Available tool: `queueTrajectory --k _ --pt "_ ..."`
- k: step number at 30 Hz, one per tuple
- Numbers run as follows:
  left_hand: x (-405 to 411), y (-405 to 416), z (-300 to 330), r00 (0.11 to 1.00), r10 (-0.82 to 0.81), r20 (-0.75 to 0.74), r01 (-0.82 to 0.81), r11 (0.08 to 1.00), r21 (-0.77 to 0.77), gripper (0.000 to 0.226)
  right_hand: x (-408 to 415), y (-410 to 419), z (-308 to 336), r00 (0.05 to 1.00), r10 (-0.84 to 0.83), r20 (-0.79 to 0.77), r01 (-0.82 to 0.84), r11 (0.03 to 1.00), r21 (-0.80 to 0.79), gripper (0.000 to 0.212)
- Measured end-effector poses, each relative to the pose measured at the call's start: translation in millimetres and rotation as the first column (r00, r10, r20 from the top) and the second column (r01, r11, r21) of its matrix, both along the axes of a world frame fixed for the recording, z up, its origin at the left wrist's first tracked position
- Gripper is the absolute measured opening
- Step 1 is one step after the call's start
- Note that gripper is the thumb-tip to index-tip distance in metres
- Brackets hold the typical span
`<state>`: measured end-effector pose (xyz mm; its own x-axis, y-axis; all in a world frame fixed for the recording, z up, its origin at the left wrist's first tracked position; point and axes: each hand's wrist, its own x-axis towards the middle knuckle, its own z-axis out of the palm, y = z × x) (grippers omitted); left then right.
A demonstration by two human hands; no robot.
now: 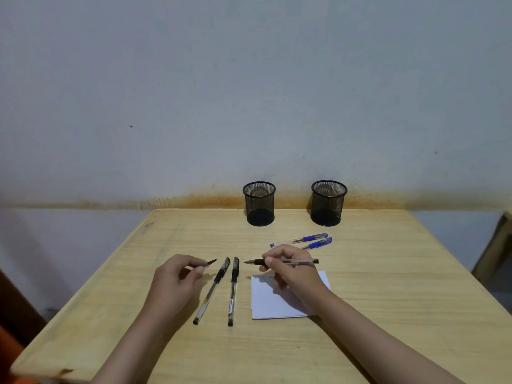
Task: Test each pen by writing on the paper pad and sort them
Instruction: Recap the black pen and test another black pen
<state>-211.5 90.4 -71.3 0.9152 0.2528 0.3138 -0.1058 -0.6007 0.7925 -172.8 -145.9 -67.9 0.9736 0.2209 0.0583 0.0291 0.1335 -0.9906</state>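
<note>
Black-grip pen in hand: uncapped black pen, clear barrel, held level above the table with its tip pointing left, just beyond the far-left corner of the paper pad; tip not touching paper.
Right hand: right hand grasps the uncapped black pen, fingers curled round the barrel near the grip; wrist lies over the pad.
Left hand: left hand pinches the pen cap between thumb and fingertips, clip end pointing right; remaining fingers curled.
Paper pad: white, flat on the table, partly covered by the right wrist; faint marks near its top edge, too small to read.
Capped black pens: left black pen and right black pen lie side by side between the hands, caps toward the wall, close but apart.
Blue pens: upper blue pen and lower blue pen lie near each other beyond the right hand, capped.
Mesh cups: left mesh cup and right mesh cup stand upright at the far table edge, well apart; no pens visible inside.
Step in hand: judged as uncapping complete, test stroke not yet made.
Next move: rotate the pen to a writing angle, lower the tip onto a bare area of the pad, draw a short line; keep the cap pinched for refitting.
Progress: judged early; sorting not begun.
</note>
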Motion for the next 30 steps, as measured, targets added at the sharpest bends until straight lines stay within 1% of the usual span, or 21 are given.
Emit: queueTrajectory --k 1,4,8,10,16,19,22,24,27,29,30 --pt "-1 -7 5 0.999 -0.043 0.018 0.043 0.999 -0.028 0.017 -3 1 2 1.000 0.014 0.013 -0.014 1.000 0.015 0.005" --pt "2 -17 18 0.980 -0.173 0.097 0.170 0.985 0.034 0.019 -11 1 11 0.995 0.046 0.084 -0.048 0.999 0.015 0.006" --pt "4 -26 26 0.960 -0.241 0.143 0.230 0.969 0.089 0.019 -13 -2 17 0.987 0.067 0.148 -0.063 0.998 -0.030 0.005" --pt "3 -30 26 0.951 -0.270 0.150 0.260 0.962 0.081 0.019 -13 -3 17 0.985 0.070 0.161 -0.063 0.997 -0.044 0.004" --pt "1 -37 27 0.924 -0.347 0.159 0.338 0.937 0.084 0.016 -16 -2 17 0.976 0.096 0.195 -0.075 0.991 -0.111 0.008" --pt "0 -34 27 0.919 -0.355 0.171 0.354 0.934 0.040 0.012 -17 1 18 0.975 0.089 0.206 -0.067 0.991 -0.114 0.012" --pt "0 -30 30 0.914 -0.355 0.195 0.366 0.930 -0.020 0.013 -21 5 21 0.968 0.085 0.235 -0.062 0.993 -0.105 0.009" --pt "-1 -28 33 0.908 -0.357 0.218 0.372 0.928 -0.031 0.015 -24 9 24 0.958 0.076 0.276 -0.046 0.993 -0.113 0.007" --pt "-4 -25 39 0.902 -0.370 0.223 0.383 0.924 -0.019 0.017 -27 14 29 0.943 0.059 0.327 -0.020 0.992 -0.122 0.016" --pt "-3 -21 43 0.900 -0.384 0.209 0.392 0.920 0.003 0.026 -26 16 33 0.934 0.087 0.347 -0.042 0.990 -0.137 0.017" --pt "-3 -18 44 0.898 -0.391 0.203 0.396 0.918 0.018 0.030 -25 16 35 0.926 0.128 0.355 -0.079 0.986 -0.149 0.017"
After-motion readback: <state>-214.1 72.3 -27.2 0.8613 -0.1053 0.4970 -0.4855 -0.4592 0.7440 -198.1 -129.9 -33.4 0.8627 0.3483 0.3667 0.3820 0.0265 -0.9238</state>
